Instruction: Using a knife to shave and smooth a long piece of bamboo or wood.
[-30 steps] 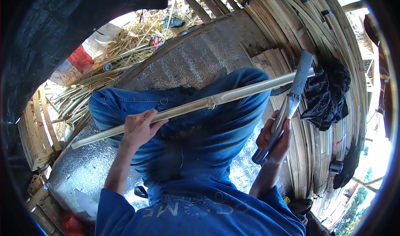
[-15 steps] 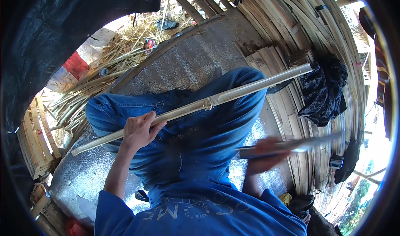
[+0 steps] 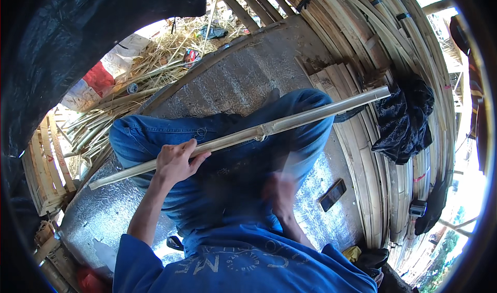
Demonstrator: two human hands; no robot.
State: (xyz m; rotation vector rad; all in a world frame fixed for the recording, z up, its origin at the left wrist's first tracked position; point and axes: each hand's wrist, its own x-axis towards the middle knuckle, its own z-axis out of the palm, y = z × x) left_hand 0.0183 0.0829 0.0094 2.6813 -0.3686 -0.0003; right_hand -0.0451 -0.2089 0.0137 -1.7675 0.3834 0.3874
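A long split bamboo piece (image 3: 305,120) with a knotty node near its middle lies slantwise across my crossed legs, rising toward the right. My left hand (image 3: 177,161) is closed over it left of the node, thumb along the near side. My right hand (image 3: 281,192) is smeared by motion in front of my lap, apart from the bamboo. A faint pale blur shows just above that hand; whether it holds a tool cannot be made out.
A phone (image 3: 333,195) lies on the shiny sheet (image 3: 316,218) at my right. Long bamboo slats (image 3: 370,189) are stacked beyond it, with a dark patterned cloth (image 3: 404,125) and a small camera (image 3: 418,208) on them. Shavings (image 3: 171,49) and a wooden crate (image 3: 46,163) are at left.
My right hand has swept left from beside my knee to my lap. The long-bladed tool seen in it earlier is no longer distinct, and the phone shows now. My left hand keeps its hold.
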